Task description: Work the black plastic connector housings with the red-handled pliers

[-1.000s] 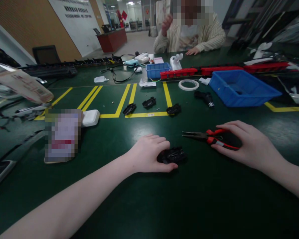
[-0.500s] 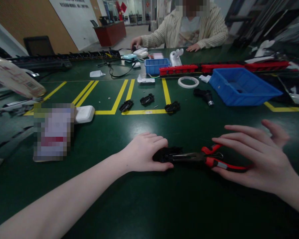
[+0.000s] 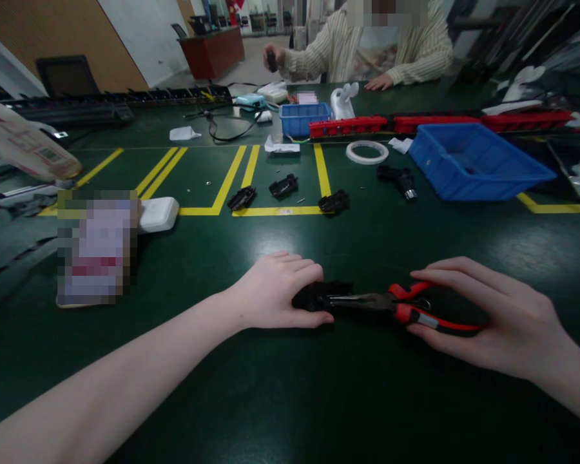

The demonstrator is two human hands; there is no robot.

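On the tabletop (image 3: 280,399), my left hand (image 3: 283,290) is clamped on a black part (image 3: 309,296), seemingly steadying it against the pliers (image 3: 402,313) gripped in my right hand (image 3: 502,316).

Centre: left hand (image 3: 283,291) covers part of black piece (image 3: 310,297). Left edge cuts container (image 3: 24,142); phone (image 3: 99,248) screen, left, pixelated.

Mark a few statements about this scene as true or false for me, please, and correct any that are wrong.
1. The right hand holds red-handled pliers. True.
2. The left hand grips a black part. True.
3. The pliers point away from that part. False: they point toward it.
4. Three other black parts lie on or near yellow lines. True.
5. The tape roll lies inside the large blue bin. False: the tape roll lies outside the large blue bin.
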